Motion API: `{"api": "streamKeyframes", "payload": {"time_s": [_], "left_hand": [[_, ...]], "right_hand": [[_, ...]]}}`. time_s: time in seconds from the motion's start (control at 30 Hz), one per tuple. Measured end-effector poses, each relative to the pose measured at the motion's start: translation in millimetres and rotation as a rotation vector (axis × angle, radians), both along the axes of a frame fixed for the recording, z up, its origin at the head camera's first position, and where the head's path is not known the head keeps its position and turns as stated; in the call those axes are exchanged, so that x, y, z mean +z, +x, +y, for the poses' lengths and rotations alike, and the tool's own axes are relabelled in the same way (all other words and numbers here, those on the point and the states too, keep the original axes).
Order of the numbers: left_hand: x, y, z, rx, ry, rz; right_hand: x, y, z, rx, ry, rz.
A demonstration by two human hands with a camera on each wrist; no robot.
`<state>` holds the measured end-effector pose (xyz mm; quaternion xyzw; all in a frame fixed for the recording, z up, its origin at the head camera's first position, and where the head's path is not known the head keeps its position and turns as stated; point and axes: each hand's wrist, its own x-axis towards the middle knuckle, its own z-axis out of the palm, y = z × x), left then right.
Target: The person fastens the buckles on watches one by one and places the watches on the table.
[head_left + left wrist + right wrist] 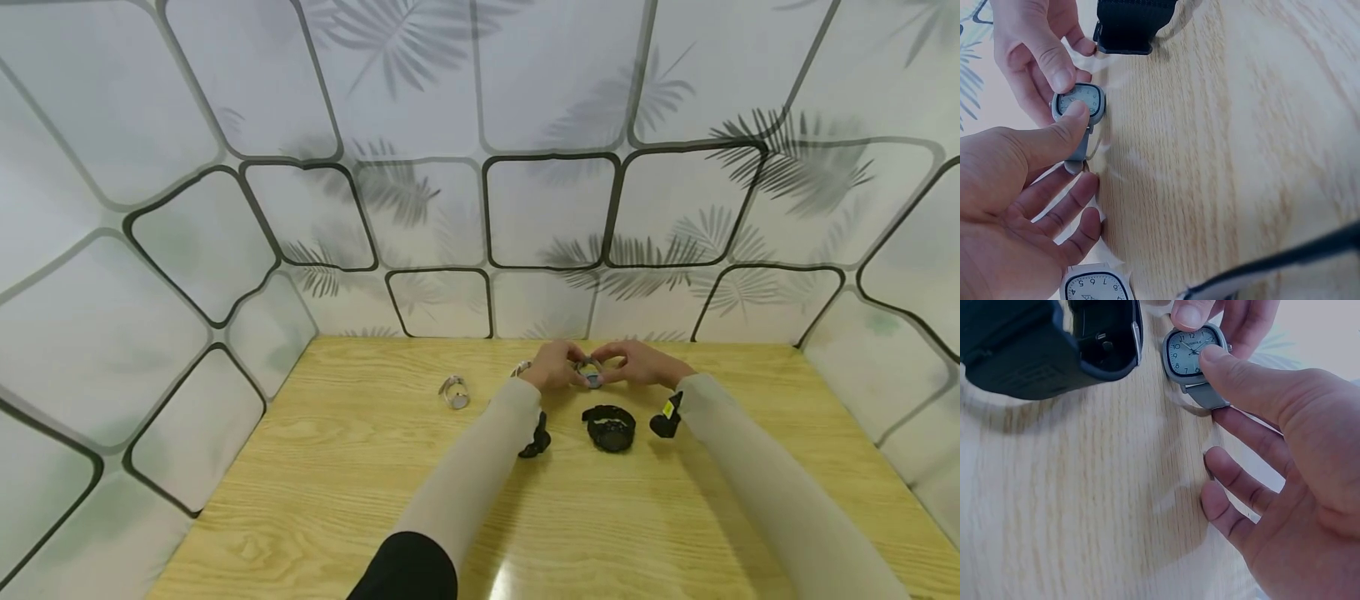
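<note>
A grey watch (pixel 593 380) with a squarish pale dial and grey strap is held between both hands at the back of the table. My left hand (pixel 553 367) pinches it from the left, thumb on the dial in the left wrist view. From the right, my right hand (pixel 641 365) pinches the same watch, thumb over the dial's edge in the right wrist view; its lower fingers are loosely bent. Close by my left hand lies a white watch (pixel 1094 287), partly hidden in the head view. In front of the hands lies a black watch (pixel 611 429) with its strap looped.
Further left on the wooden table (pixel 315 467) lies a silver watch (pixel 456 393). A patterned curtain (pixel 551 212) stands right behind the table's back edge. Black wrist devices (pixel 666 419) hang below both sleeves, near the black watch.
</note>
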<state>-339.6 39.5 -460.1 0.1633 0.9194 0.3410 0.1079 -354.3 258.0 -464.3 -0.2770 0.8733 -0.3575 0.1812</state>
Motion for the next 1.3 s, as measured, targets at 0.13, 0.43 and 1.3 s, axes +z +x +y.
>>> {"api": "streamKeyframes", "payload": {"time_s": [0.13, 0.43, 1.3], "left_hand": [[-1.1, 0.0, -0.4, -0.001, 0.003, 0.002], [-3.7, -2.1, -0.8, 0.002, -0.009, 0.004], [-2.2, 3.0, -3.7, -0.033, -0.015, -0.003]], "right_hand": [[-1.4, 0.5, -0.4, 0.002, -0.005, 0.008], [-3.6, 0.8, -0.2, -0.007, -0.008, 0.013], [-13.0, -4.6, 2.4, 0.033, -0.039, 0.032]]}}
